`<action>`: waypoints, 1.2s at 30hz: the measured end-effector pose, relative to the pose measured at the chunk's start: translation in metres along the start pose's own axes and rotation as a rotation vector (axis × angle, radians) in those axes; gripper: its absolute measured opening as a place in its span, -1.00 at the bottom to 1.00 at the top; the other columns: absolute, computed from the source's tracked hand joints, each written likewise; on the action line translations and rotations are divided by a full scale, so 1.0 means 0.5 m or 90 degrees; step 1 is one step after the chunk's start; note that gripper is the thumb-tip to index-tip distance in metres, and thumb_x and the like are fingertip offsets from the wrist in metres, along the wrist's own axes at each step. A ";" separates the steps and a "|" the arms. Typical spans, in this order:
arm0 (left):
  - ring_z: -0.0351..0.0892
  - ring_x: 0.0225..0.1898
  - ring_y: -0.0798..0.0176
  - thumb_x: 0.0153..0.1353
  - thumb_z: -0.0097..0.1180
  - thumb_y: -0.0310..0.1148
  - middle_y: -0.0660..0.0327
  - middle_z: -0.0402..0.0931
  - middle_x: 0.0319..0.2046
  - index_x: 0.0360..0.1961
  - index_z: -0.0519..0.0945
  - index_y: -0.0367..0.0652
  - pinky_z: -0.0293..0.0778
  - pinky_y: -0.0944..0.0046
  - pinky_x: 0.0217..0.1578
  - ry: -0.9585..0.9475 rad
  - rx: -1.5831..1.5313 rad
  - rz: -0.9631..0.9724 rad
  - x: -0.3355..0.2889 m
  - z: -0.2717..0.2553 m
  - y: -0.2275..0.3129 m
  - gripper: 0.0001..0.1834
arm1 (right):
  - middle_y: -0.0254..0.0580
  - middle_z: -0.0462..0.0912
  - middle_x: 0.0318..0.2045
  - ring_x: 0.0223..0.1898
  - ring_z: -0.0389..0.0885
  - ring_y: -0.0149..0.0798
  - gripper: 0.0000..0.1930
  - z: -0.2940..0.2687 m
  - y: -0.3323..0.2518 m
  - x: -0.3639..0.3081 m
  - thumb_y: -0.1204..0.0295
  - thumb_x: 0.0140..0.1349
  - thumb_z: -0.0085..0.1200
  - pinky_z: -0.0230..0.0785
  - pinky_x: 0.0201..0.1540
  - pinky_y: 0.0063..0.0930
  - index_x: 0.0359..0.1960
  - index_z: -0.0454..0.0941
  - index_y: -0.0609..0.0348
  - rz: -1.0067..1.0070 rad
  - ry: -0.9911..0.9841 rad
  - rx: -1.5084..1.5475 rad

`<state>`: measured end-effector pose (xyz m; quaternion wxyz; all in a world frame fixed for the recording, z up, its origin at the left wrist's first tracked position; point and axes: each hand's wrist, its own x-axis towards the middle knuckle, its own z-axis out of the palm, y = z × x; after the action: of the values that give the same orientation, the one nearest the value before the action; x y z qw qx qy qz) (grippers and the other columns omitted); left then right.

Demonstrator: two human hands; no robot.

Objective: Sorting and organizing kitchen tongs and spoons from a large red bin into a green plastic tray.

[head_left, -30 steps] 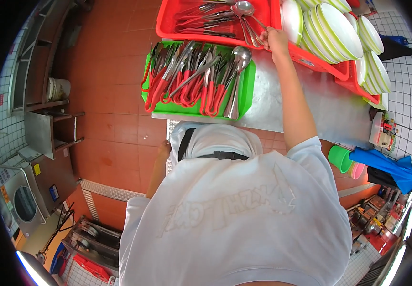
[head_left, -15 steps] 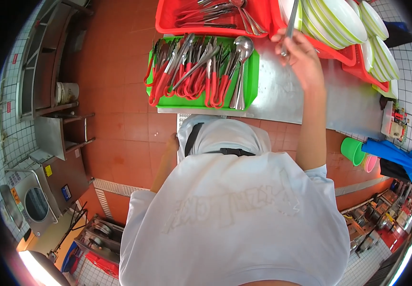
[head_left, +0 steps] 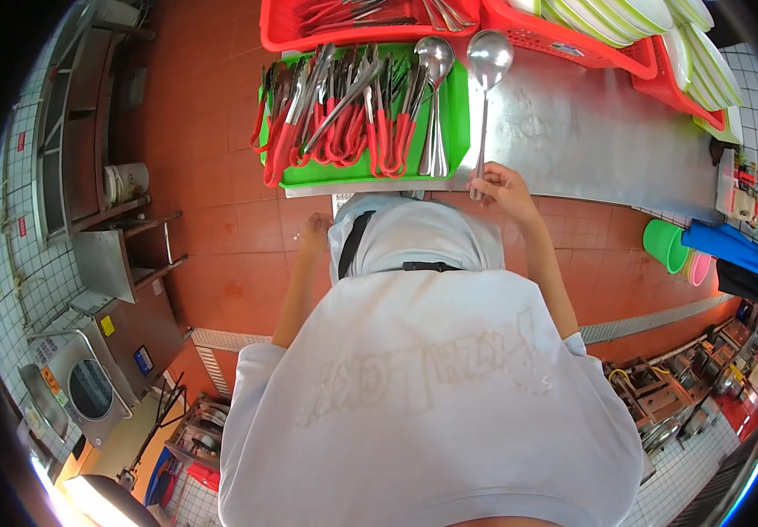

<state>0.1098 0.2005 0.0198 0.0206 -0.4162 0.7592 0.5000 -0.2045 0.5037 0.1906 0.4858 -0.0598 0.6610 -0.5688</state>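
My right hand [head_left: 502,189] is closed around the handle end of a large metal serving spoon [head_left: 489,61]. Its round bowl points away from me, over the steel table beside the green tray [head_left: 458,123]. In that tray lie many tongs with red handles [head_left: 287,145], loosely side by side, heads pointing away. Along the tray's right side rest more serving spoons [head_left: 434,66], bowls at the far end. My left hand [head_left: 316,230] hangs low by my left hip, apart from the table; its fingers are too small and blurred to read.
Behind the tray stands a red basket [head_left: 278,39] of metal utensils. Red baskets [head_left: 563,48] of green-rimmed white plates [head_left: 611,18] are at the far right of the steel table [head_left: 589,132]. Green and pink buckets [head_left: 665,246] stand on the floor to the right.
My right hand has drawn back from the plate baskets toward the table's near edge, bringing the spoon beside the green tray. My left hand has come further into sight by my hip.
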 end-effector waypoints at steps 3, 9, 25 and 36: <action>0.57 -0.44 0.35 0.27 -0.07 -0.38 0.14 0.63 -0.43 -0.25 0.58 -0.26 0.41 0.36 -0.49 -0.027 -0.147 -0.023 0.023 0.002 0.005 -0.78 | -0.29 0.63 -0.42 -0.52 0.50 -0.52 -0.85 0.010 0.043 0.006 0.44 0.20 0.13 0.38 -0.50 -0.60 -0.25 0.52 0.22 0.055 0.036 0.007; 0.57 -0.42 0.38 0.31 -0.10 -0.34 0.15 0.62 -0.39 -0.17 0.54 -0.27 0.42 0.41 -0.46 -0.098 -0.239 -0.130 0.029 -0.015 0.129 -0.75 | -0.28 0.59 -0.47 -0.55 0.44 -0.49 -0.86 0.028 0.068 0.044 0.44 0.19 0.13 0.34 -0.54 -0.58 -0.28 0.52 0.24 0.057 0.050 -0.025; 0.63 -0.32 0.27 0.27 -0.05 -0.43 0.08 0.62 -0.39 -0.18 0.56 -0.32 0.50 0.37 -0.26 -0.065 -0.161 -0.103 0.005 0.015 0.076 -0.79 | -0.03 0.65 -0.43 -0.32 0.63 -0.14 -0.69 0.047 0.054 0.153 0.22 0.02 0.17 0.48 -0.21 -0.28 -0.31 0.63 0.22 0.027 0.123 -0.335; 0.62 -0.34 0.29 0.27 -0.04 -0.43 0.10 0.61 -0.40 -0.19 0.55 -0.34 0.50 0.39 -0.26 -0.064 -0.199 -0.121 0.006 0.011 0.064 -0.79 | -0.14 0.65 -0.54 -0.67 0.55 -0.44 -0.76 0.018 -0.057 0.116 0.30 0.21 0.05 0.42 -0.54 -0.56 -0.22 0.62 0.19 -0.071 0.174 -0.256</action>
<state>0.0850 0.2079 0.0397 0.0408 -0.4588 0.6275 0.6278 -0.2416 0.4509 0.1817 0.3378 -0.1141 0.8162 -0.4546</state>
